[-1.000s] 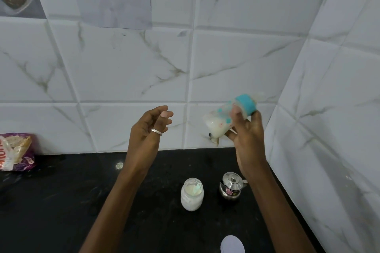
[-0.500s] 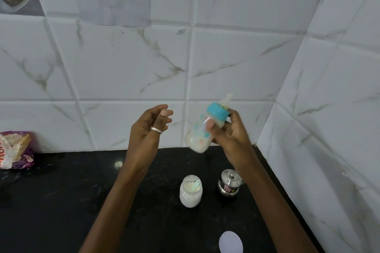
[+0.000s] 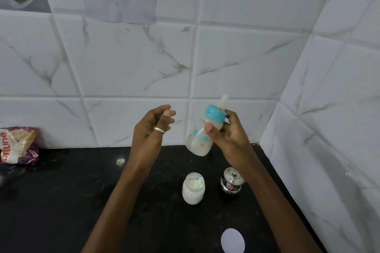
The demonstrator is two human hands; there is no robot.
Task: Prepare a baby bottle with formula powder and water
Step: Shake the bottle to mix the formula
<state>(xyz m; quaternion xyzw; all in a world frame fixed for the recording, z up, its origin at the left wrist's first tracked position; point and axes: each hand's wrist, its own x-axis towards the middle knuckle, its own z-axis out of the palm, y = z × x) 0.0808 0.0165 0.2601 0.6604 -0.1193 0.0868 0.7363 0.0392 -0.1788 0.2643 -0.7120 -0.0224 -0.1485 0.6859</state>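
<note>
Bottle point(image 3: 197, 142) | gripped, part-hidden by right hand point(image 3: 230, 139) | white disc point(image 3: 232, 240) cut off

The packet point(image 3: 18, 146) reads "tune" in orange; the baby bottle point(image 3: 198, 142) print is illegible.

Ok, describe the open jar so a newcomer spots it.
On the black counter, near the right wall corner, two small containers stand side by side. The open jar is the left one: whitish, lidless, unlike the shiny lidded steel pot beside it.
</note>
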